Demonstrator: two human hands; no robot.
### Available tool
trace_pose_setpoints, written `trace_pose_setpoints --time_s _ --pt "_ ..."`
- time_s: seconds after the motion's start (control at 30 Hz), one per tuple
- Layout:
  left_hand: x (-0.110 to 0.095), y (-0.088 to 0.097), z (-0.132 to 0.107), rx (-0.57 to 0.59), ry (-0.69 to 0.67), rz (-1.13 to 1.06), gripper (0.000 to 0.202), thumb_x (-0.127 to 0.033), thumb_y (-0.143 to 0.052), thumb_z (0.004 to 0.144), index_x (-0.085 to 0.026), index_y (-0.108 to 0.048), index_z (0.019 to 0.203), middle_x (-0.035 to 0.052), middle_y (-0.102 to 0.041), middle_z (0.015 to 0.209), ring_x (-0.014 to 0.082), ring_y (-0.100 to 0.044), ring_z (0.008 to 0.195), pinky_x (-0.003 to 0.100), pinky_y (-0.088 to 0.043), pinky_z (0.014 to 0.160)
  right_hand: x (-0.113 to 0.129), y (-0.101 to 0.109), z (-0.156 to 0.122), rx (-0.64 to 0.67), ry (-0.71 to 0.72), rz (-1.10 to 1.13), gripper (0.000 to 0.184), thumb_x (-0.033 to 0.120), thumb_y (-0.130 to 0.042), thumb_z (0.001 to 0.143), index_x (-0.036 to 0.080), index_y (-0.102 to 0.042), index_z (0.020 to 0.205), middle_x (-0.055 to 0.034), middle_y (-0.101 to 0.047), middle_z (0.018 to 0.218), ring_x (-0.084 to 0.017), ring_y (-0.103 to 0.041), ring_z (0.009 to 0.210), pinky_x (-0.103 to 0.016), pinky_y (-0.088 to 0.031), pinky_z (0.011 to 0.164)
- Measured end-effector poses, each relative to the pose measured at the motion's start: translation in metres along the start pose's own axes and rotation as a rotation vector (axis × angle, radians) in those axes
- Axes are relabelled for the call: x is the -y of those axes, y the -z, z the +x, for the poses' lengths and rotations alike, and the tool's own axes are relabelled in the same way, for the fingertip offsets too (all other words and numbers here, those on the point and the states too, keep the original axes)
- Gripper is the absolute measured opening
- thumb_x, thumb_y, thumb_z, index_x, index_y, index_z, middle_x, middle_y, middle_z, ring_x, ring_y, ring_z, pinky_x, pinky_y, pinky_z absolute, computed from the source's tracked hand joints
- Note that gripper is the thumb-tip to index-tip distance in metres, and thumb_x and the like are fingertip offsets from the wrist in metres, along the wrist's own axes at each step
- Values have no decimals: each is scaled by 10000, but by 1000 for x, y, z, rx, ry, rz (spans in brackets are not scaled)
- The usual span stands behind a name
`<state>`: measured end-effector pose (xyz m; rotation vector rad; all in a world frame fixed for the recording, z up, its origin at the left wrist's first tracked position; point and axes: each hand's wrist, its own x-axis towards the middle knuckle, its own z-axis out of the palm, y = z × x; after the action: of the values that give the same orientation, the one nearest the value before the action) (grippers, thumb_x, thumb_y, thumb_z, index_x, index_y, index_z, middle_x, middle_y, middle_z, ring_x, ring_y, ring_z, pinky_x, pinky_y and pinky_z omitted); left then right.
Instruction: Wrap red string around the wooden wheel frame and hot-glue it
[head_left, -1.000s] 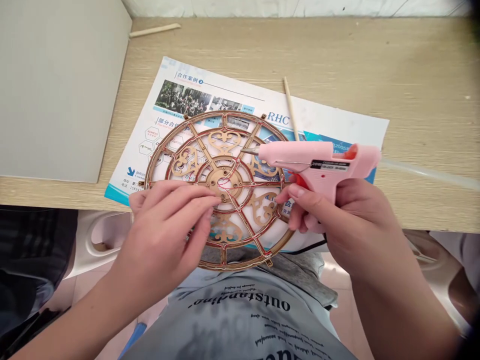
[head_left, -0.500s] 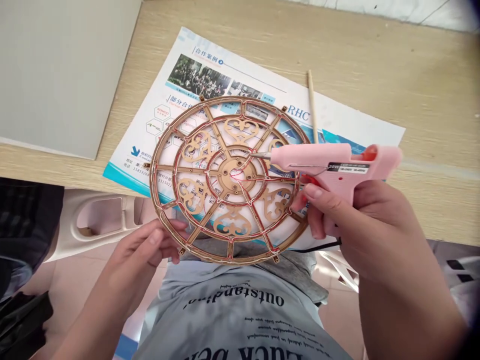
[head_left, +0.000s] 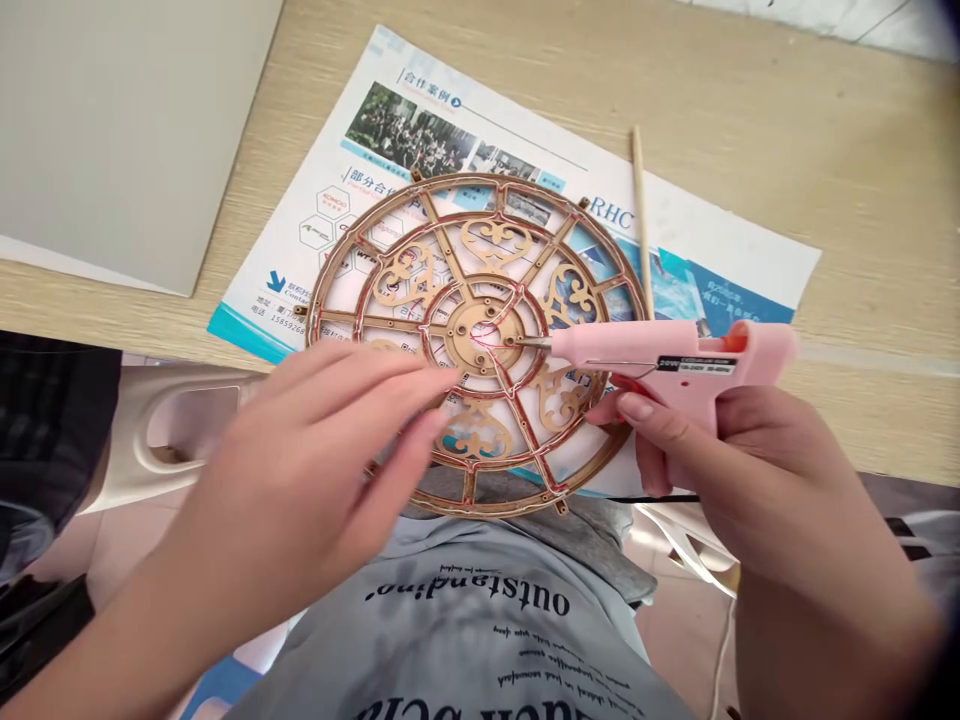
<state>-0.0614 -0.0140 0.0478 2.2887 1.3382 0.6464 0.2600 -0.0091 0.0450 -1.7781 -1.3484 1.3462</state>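
Observation:
A round, gold-coloured openwork frame (head_left: 463, 312) lies partly over a printed leaflet (head_left: 720, 225), its near rim jutting past the table edge. Thin red and pale wires run along its rings and spokes to the hub. My right hand (head_left: 720, 450) grips a pink hot glue gun (head_left: 637, 345) by the handle, a finger near the red trigger. The gun's metal nozzle points left at the right side of the hub. Above the frame's lower left part is my left hand (head_left: 337, 450), fingers stretched out and holding nothing, hiding that section. Whether it touches the frame I cannot tell.
A wooden stick (head_left: 641, 220) lies across the leaflet behind the frame. A grey flat panel (head_left: 127, 130) covers the table's left side. Below the edge stands a white plastic chair or stool (head_left: 172, 430). A dark cable passes below the glue gun.
My left hand has left the lower left rim and moved up and right over the frame. The glue gun's nozzle has shifted down and slightly right, from above the hub to its right side.

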Motion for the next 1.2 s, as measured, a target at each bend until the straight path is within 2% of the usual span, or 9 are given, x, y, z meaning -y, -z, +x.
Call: trace_pose_setpoints --time_s 0.07,0.17,0.37,0.6,0.73,0.87,0.93,1.03,1.2 --pt "-12 -16 33 65 -97 158 370 -235 -612 1068 -239 -691 1430 46 -755 1463 275 -697 1310 498 -523 1117 1 -1 0 10 17 -11 454 592 -836 939 211 -744 711 -24 -615 607 -127 -549 537 -218 -443 447" --pt "-15 -32 53 77 -142 273 348 -245 -560 1096 -201 -710 1407 51 -763 1456 291 -688 1303 499 -500 986 1 -1 -1 43 46 -46 500 594 -790 978 214 -703 664 -21 -583 567 -129 -533 509 -228 -419 433" --pt "-7 -37 47 39 -179 268 350 -216 -604 1080 -131 -729 1395 46 -788 1413 283 -651 1314 450 -494 978 3 1 -1 42 50 -82 566 596 -772 985 215 -649 586 -32 -579 570 -141 -537 494 -253 -393 414" --pt "-7 -36 47 35 -183 291 360 -227 -592 1092 -137 -722 1415 29 -791 1421 292 -681 1307 487 -501 923 3 -1 -2 59 73 -137 523 574 -748 1010 217 -660 637 -24 -595 603 -142 -538 542 -273 -417 461" --pt "-6 -34 46 53 -163 282 359 -234 -555 1097 -197 -729 1409 22 -790 1425 295 -693 1328 494 -537 908 0 -5 -5 22 125 -152 489 503 -787 993 227 -595 638 -10 -535 590 -181 -612 637 -293 -556 605" --pt "-5 -34 45 53 -157 279 368 -245 -523 1109 -231 -721 1419 -10 -781 1441 280 -687 1348 481 -536 923 -3 -9 -10 -19 143 -142 236 496 -788 993 264 -783 949 -34 -712 863 -232 -738 905 -361 -647 910" --pt "-5 -35 44 55 -143 267 374 -253 -523 1110 -228 -712 1432 -1 -776 1453 280 -674 1364 492 -527 961 -4 -11 -12 -15 141 -112 225 491 -777 1003 280 -812 1073 -49 -758 991 -245 -754 968 -389 -647 984" --pt "-5 -36 43 48 -133 266 367 -249 -552 1104 -200 -710 1432 19 -779 1447 284 -671 1363 514 -491 974 -5 -14 -14 -9 113 -46 199 471 -793 997 274 -817 990 -45 -746 909 -263 -773 1002 -436 -646 1053" --pt "-4 -36 41 47 -143 264 364 -231 -570 1103 -178 -706 1435 3 -766 1473 268 -657 1369 494 -449 975 -6 -15 -13 0 107 -4 309 468 -777 1025 377 -830 1316 -26 -796 1069 -267 -781 1143 -452 -627 1122"
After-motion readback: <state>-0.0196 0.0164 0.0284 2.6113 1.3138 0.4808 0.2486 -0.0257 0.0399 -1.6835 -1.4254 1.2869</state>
